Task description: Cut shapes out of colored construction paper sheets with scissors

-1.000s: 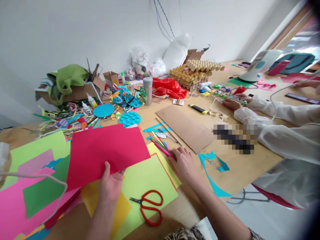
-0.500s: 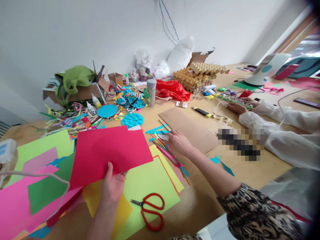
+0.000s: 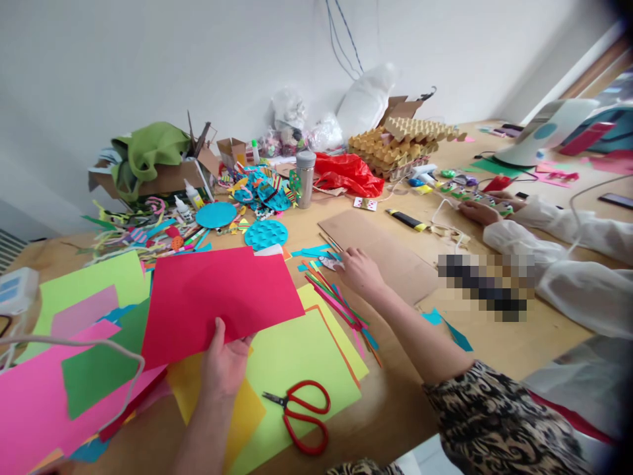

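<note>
My left hand (image 3: 226, 359) holds a sheet of red paper (image 3: 222, 290) by its near edge, thumb on top and fingers beneath. My right hand (image 3: 360, 269) reaches forward with its fingertips closed at a small white paper cut-out (image 3: 330, 262) that has dark drawn lines. Just past those fingers lies a thin stick (image 3: 330, 242), next to blue paper strips (image 3: 311, 252). Thin colored strips (image 3: 341, 300) are heaped below the right wrist. Red-handled scissors (image 3: 301, 412) rest on the light green paper (image 3: 297, 356) between my forearms.
A brown cardboard sheet (image 3: 380, 254) lies beyond my right hand, with a black-and-yellow cutter (image 3: 405, 220) behind it. Colored papers (image 3: 34, 396) overlap at left under a white cable (image 3: 74, 344). A steel bottle (image 3: 305, 179) stands at the back. Another person's hands (image 3: 479, 212) work at right.
My right hand has shifted slightly right and away, and the white cut-out has moved slightly with its fingertips. The red paper stays in my left hand. The view has turned a little.
</note>
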Action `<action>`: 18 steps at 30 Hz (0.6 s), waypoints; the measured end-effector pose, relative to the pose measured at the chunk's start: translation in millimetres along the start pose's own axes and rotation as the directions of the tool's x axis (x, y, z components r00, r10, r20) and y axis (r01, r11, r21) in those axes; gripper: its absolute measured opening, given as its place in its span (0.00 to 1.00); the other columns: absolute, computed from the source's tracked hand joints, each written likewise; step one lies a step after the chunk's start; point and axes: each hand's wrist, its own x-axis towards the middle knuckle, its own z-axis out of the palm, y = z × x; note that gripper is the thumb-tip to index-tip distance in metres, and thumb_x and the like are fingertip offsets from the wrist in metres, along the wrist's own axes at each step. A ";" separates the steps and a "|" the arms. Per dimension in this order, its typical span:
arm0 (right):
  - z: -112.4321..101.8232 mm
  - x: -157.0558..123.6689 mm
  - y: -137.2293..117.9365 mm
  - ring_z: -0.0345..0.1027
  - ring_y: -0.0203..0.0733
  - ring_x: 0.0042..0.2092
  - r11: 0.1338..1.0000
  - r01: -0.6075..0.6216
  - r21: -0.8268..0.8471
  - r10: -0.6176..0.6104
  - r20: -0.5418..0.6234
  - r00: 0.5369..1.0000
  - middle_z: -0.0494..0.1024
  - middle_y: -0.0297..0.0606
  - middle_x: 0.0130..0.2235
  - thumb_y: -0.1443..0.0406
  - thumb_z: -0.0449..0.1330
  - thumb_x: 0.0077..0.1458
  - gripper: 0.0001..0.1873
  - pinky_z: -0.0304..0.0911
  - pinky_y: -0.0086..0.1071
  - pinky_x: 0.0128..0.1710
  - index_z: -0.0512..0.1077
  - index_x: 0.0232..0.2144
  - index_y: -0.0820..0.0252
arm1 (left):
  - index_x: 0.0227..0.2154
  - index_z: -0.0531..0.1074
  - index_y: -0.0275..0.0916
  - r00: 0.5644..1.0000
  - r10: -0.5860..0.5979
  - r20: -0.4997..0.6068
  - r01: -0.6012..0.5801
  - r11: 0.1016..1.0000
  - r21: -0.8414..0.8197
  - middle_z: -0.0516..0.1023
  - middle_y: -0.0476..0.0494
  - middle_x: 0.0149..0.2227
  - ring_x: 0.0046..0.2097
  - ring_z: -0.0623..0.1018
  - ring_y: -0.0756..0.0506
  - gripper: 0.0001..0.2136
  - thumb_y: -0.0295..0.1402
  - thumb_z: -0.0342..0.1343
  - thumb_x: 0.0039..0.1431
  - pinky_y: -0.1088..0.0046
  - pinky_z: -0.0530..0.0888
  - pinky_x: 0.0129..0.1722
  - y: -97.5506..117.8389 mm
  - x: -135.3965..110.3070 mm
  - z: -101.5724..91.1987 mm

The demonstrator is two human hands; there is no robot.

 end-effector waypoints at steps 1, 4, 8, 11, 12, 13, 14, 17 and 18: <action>-2.6 -6.8 2.7 0.65 0.49 0.48 1.000 -0.014 0.009 0.014 0.005 1.000 0.73 0.50 0.43 0.59 0.48 0.63 0.18 0.57 0.34 0.44 0.70 0.42 0.66 | 0.45 0.74 0.41 1.000 0.004 0.003 -0.004 1.000 0.001 0.80 0.42 0.41 0.39 0.78 0.45 0.14 0.39 0.53 0.59 0.65 0.75 0.39 0.3 0.2 -0.3; -6.5 -34.8 5.7 0.69 0.47 0.43 0.999 -0.028 0.044 0.026 0.057 0.998 0.75 0.47 0.40 0.52 0.51 0.60 0.20 0.59 0.33 0.39 0.71 0.40 0.64 | 0.44 0.74 0.40 1.000 0.000 0.013 0.000 1.000 -0.001 0.80 0.42 0.41 0.39 0.78 0.45 0.14 0.39 0.53 0.59 0.65 0.75 0.38 0.3 0.5 -0.8; -3.5 -71.6 -7.2 0.70 0.47 0.41 0.996 0.005 0.085 -0.014 0.111 0.994 0.76 0.46 0.37 0.48 0.54 0.56 0.24 0.59 0.33 0.39 0.70 0.36 0.65 | 0.44 0.74 0.40 0.999 -0.006 0.035 0.006 1.000 -0.003 0.80 0.42 0.40 0.40 0.78 0.45 0.13 0.39 0.52 0.60 0.67 0.75 0.38 -1.4 0.2 -0.2; -0.8 -84.4 -20.8 0.69 0.47 0.42 0.996 0.004 0.089 -0.013 0.100 0.995 0.76 0.46 0.37 0.53 0.52 0.60 0.20 0.57 0.33 0.42 0.69 0.36 0.65 | 0.44 0.74 0.40 0.998 0.012 0.055 -0.012 1.000 0.005 0.80 0.42 0.40 0.40 0.78 0.45 0.13 0.38 0.52 0.60 0.66 0.76 0.38 -2.2 0.3 -0.5; -0.5 -85.5 -23.9 0.69 0.46 0.42 0.996 -0.016 0.082 0.009 0.095 0.995 0.76 0.46 0.37 0.56 0.51 0.61 0.17 0.56 0.33 0.42 0.69 0.36 0.65 | 0.45 0.74 0.40 0.998 0.022 0.059 -0.022 1.000 0.010 0.80 0.42 0.40 0.40 0.78 0.44 0.13 0.38 0.52 0.60 0.66 0.76 0.38 -2.3 0.5 -0.9; -0.4 -85.6 -25.9 0.69 0.46 0.42 0.996 -0.040 0.076 0.033 0.092 0.995 0.76 0.46 0.37 0.59 0.51 0.61 0.14 0.56 0.33 0.42 0.69 0.35 0.65 | 0.45 0.74 0.41 0.997 0.033 0.064 -0.033 0.999 0.014 0.80 0.42 0.41 0.40 0.78 0.44 0.13 0.38 0.52 0.60 0.66 0.76 0.38 -2.3 0.9 -1.4; -0.5 -84.9 -26.6 0.69 0.45 0.41 0.995 -0.063 0.073 0.057 0.091 0.994 0.76 0.46 0.36 0.62 0.51 0.61 0.12 0.56 0.32 0.41 0.70 0.35 0.65 | 0.45 0.74 0.41 0.997 0.042 0.069 -0.043 0.999 0.018 0.80 0.42 0.41 0.40 0.78 0.44 0.13 0.38 0.53 0.60 0.66 0.76 0.38 -2.4 1.3 -1.9; 0.3 -81.3 -21.5 0.70 0.45 0.38 0.992 -0.112 0.066 0.106 0.087 0.991 0.76 0.47 0.34 0.67 0.49 0.61 0.10 0.56 0.32 0.37 0.70 0.33 0.65 | 0.45 0.73 0.41 0.995 0.052 0.080 -0.054 0.998 0.026 0.79 0.42 0.42 0.41 0.78 0.44 0.13 0.38 0.53 0.60 0.66 0.76 0.38 -2.7 2.7 -3.4; 1.5 -80.4 -18.1 0.70 0.45 0.38 0.990 -0.125 0.064 0.120 0.084 0.989 0.76 0.47 0.34 0.67 0.49 0.61 0.11 0.56 0.32 0.37 0.70 0.33 0.65 | 0.45 0.73 0.41 0.995 0.051 0.082 -0.053 0.998 0.026 0.79 0.41 0.42 0.41 0.78 0.44 0.13 0.38 0.53 0.60 0.66 0.76 0.38 -2.9 3.0 -3.7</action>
